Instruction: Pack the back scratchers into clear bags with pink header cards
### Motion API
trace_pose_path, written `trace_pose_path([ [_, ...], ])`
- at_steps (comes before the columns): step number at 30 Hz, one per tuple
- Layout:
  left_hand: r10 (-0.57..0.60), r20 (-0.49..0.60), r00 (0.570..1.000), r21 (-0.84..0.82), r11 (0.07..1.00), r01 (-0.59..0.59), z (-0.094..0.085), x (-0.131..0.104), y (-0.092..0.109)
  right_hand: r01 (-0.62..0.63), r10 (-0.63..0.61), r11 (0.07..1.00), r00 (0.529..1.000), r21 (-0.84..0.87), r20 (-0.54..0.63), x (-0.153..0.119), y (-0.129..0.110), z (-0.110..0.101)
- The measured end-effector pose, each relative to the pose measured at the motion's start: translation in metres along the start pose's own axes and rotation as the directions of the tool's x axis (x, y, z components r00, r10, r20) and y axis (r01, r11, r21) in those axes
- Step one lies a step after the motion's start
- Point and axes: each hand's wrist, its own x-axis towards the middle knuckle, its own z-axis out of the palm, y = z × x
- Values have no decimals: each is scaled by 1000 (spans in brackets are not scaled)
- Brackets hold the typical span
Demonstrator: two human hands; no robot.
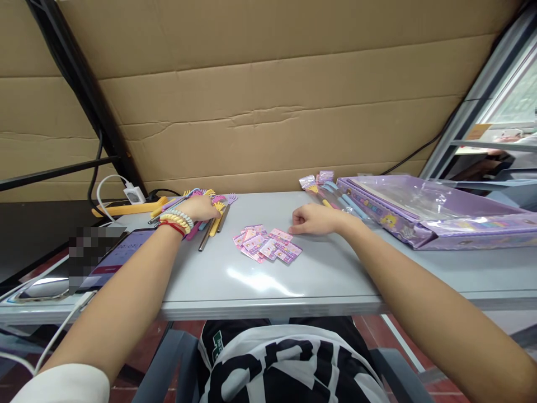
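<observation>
Yellow and purple back scratchers (pixel 215 226) under left hand (pixel 202 208), finger grip impossible to tell; right hand (pixel 314 219), fingers curled together, beside printed cards (pixel 268 249). Apparently selecting; calls for separating one.

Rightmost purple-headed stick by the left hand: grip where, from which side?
Likely mid-handle on the stick, pinched across it from the right: its handle is thin and straight, that side faces tabletop, and other sticks plus the left hand crowd its left.
</observation>
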Motion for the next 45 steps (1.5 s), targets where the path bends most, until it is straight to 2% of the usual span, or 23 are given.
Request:
trace_pose_path([
  [4, 15, 125, 992, -23, 1000, -12, 2, -3, 5, -1, 1, 1000, 1000, 14, 17, 0, -2, 0],
  [7, 30, 143, 989, -67, 998, -20, 3, -2, 4, -2, 2, 1000, 1000, 17, 16, 0, -2, 0],
  [11, -15, 90, 996, -67, 998, 21, 3, -1, 3, -8, 8, 1000, 1000, 18, 20, 0, -1, 0],
  [14, -37, -14, 999, -59, 998, 37, 3, -1, 2, 3, -3, 1000, 1000, 27, -1, -1, -1, 0],
  [17, 80, -122, 989, -98, 991, -93, 4, 0, 4, 58, -51, 997, 992, 53, -116, -1, -3, 0],
  [19, 210, -189, 959, -116, 965, -234, 8, -1, 9, 125, -104, 990, 959, 66, -265, 1, -3, 2],
  [20, 269, -223, 937, -116, 947, -299, 11, -3, 14, 168, -135, 984, 926, 62, -354, 2, -3, 4],
  [23, 447, -279, 850, -70, 873, -482, 23, -9, 33, 269, -220, 963, 778, -4, -589, 5, -3, 10],
  [25, 559, -290, 777, -29, 806, -591, 32, -14, 46, 306, -266, 950, 706, -55, -657, 6, -4, 12],
  [26, 595, -297, 747, -17, 779, -627, 36, -17, 51, 322, -284, 944, 699, -66, -656, 6, -5, 13],
  [27, 621, -304, 722, -12, 756, -655, 40, -19, 56, 341, -305, 938, 717, -66, -627, 6, -6, 13],
  [29, 646, -327, 690, -11, 728, -686, 44, -22, 61, 369, -338, 929, 795, -42, -503, 5, -8, 12],
  [30, 650, -341, 680, -12, 720, -694, 45, -22, 62, 373, -346, 927, 831, -24, -436, 5, -9, 11],
  [32, 643, -374, 669, -10, 718, -696, 43, -22, 61, 357, -333, 934, 869, -2, -366, 3, -11, 9],
  [34, 585, -434, 685, -19, 754, -656, 36, -19, 55, 306, -277, 952, 872, 7, -404, 1, -12, 7],
  [35, 529, -470, 706, -29, 791, -611, 32, -17, 50, 276, -244, 961, 865, 11, -438, 1, -12, 5],
  [38, 253, -534, 807, -61, 940, -336, 22, -7, 32, 194, -158, 981, 831, 12, -534, 0, -8, 3],
  [40, 104, -458, 883, -25, 991, -130, 20, 1, 19, 153, -117, 988, 814, 16, -569, 1, -5, 2],
  [41, 64, -394, 917, 6, 998, -67, 20, 4, 14, 136, -101, 991, 811, 18, -576, 1, -3, 2],
  [43, 23, -264, 964, 52, 999, -9, 22, 8, 8, 119, -86, 993, 817, 20, -570, 3, -1, 2],
  [45, 10, -181, 983, 60, 998, 0, 24, 10, 5, 115, -88, 993, 824, 12, -559, 4, -1, 3],
])
